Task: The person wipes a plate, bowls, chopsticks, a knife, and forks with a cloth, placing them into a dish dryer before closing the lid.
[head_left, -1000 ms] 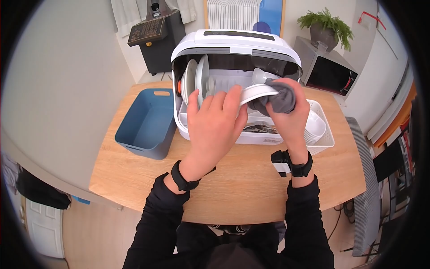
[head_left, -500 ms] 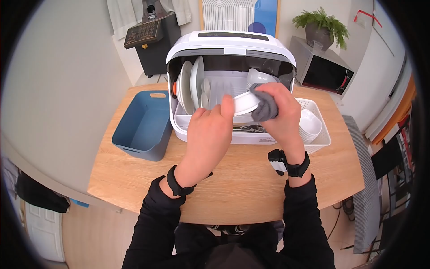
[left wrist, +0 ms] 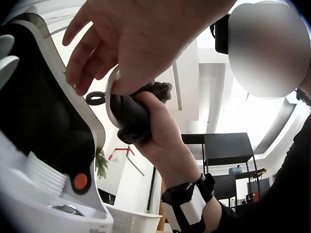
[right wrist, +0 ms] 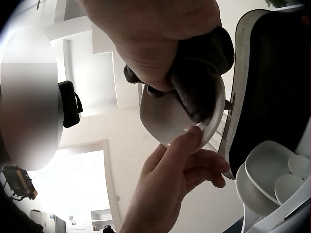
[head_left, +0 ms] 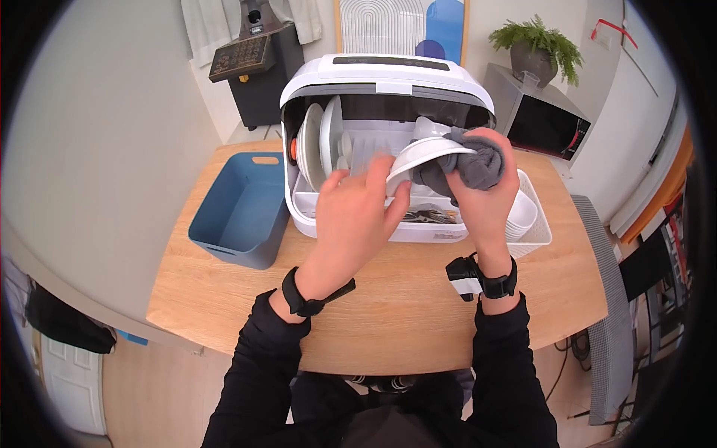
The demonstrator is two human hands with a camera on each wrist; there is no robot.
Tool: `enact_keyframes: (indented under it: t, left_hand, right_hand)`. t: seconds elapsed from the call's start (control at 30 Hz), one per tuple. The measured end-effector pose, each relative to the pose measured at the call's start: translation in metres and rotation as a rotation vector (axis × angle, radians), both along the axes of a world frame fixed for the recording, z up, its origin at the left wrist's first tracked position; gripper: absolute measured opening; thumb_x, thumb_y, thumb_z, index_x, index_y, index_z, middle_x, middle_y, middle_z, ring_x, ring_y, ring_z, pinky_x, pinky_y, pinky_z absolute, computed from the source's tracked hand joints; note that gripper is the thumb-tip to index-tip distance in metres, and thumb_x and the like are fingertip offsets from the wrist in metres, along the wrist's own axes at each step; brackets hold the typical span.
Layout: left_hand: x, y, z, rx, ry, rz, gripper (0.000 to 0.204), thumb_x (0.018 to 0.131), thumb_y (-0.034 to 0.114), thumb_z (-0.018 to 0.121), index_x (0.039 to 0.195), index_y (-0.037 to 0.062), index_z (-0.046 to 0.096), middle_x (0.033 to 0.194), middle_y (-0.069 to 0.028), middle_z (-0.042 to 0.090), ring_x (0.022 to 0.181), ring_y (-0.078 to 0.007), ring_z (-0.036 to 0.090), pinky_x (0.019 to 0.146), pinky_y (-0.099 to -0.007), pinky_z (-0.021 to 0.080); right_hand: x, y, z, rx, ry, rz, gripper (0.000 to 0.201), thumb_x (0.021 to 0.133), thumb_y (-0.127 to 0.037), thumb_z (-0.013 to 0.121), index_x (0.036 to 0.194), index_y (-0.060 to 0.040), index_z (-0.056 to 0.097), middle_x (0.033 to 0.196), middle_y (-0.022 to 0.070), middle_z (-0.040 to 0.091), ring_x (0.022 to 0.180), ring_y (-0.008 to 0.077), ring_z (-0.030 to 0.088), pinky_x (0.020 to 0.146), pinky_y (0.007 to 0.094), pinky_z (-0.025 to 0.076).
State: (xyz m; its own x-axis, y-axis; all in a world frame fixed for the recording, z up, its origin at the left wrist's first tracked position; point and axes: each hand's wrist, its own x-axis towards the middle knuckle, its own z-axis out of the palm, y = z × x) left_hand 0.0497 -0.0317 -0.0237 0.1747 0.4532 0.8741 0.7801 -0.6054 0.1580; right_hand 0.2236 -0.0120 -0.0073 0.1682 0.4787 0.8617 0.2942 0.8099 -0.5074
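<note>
A white bowl (head_left: 418, 154) is held tilted on its side in front of the open dish cabinet (head_left: 373, 69). My left hand (head_left: 353, 213) pinches its rim between thumb and fingers, the thumb on the inner face in the right wrist view. My right hand (head_left: 487, 203) grips a bunched grey cloth (head_left: 480, 163) around the bowl's opposite edge. In the right wrist view, part of the cloth (right wrist: 197, 90) lies inside the bowl (right wrist: 160, 114). Behind my hands, white plates (head_left: 311, 145) stand upright in the cabinet, with white bowls (head_left: 426, 128) at its right.
Cutlery (head_left: 432, 216) lies in the cabinet's front tray. To the left stands a blue bin (head_left: 239, 205). At the right, a white basket (head_left: 543, 228) holds stacked white bowls (head_left: 523, 218). A microwave (head_left: 549, 123) with a potted plant is behind it.
The bowl dipped edge-on, then came back up and tilted, showing more of its side. My left fingers have shifted along the rim. My right hand with the cloth moved left, then right again.
</note>
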Motion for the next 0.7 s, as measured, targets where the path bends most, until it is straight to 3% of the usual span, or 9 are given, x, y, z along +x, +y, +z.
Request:
enact_keyframes:
  t: [0.1, 0.33, 0.47, 0.6, 0.7]
  left_hand:
    - [0.007, 0.005, -0.014, -0.375, -0.219, -0.189, 0.024, 0.090, 0.012, 0.063, 0.110, 0.0053, 0.053, 0.059, -0.0073, 0.060, 0.057, -0.0293, 0.061, 0.063, -0.0388, 0.049]
    - [-0.003, 0.001, -0.006, -0.097, 0.128, 0.112, 0.020, 0.085, 0.006, 0.061, 0.102, 0.0047, 0.050, 0.060, -0.0097, 0.060, 0.058, -0.0317, 0.061, 0.066, -0.0402, 0.049]
    - [-0.002, -0.005, -0.012, -0.072, 0.253, 0.242, 0.016, 0.080, 0.008, 0.064, 0.088, 0.0055, 0.050, 0.059, -0.0089, 0.058, 0.056, -0.0258, 0.061, 0.070, -0.0377, 0.047]
    - [-0.005, -0.010, -0.003, -0.067, 0.275, 0.215, 0.018, 0.076, 0.011, 0.069, 0.082, 0.0067, 0.053, 0.059, -0.0063, 0.058, 0.055, -0.0217, 0.060, 0.067, -0.0335, 0.046]
    - [-0.005, -0.004, 0.004, 0.192, 0.092, 0.088, 0.021, 0.075, 0.009, 0.073, 0.093, 0.0090, 0.062, 0.058, -0.0031, 0.057, 0.052, -0.0218, 0.056, 0.057, -0.0314, 0.045]
  right_hand:
    - [0.002, 0.001, 0.000, -0.024, -0.024, 0.016, 0.043, 0.068, 0.004, 0.075, 0.107, -0.0061, 0.061, 0.103, 0.0042, 0.064, 0.097, 0.0173, 0.063, 0.088, 0.0287, 0.048]
    - [-0.001, 0.006, -0.004, 0.179, -0.400, -0.263, 0.050, 0.056, 0.006, 0.074, 0.101, -0.0134, 0.066, 0.096, 0.0050, 0.065, 0.091, 0.0284, 0.064, 0.076, 0.0351, 0.052]
    - [-0.009, -0.001, -0.002, 0.329, -0.659, -0.360, 0.045, 0.055, 0.000, 0.073, 0.096, -0.0169, 0.067, 0.097, 0.0015, 0.065, 0.088, 0.0242, 0.064, 0.069, 0.0343, 0.051]
    - [-0.003, 0.006, -0.002, 0.350, -0.642, -0.206, 0.046, 0.052, -0.002, 0.077, 0.095, -0.0160, 0.067, 0.098, 0.0017, 0.065, 0.089, 0.0251, 0.064, 0.071, 0.0342, 0.051]
    - [0.003, 0.007, 0.000, 0.275, -0.444, -0.098, 0.048, 0.055, 0.004, 0.079, 0.098, -0.0121, 0.066, 0.100, 0.0033, 0.065, 0.093, 0.0243, 0.065, 0.079, 0.0329, 0.052]
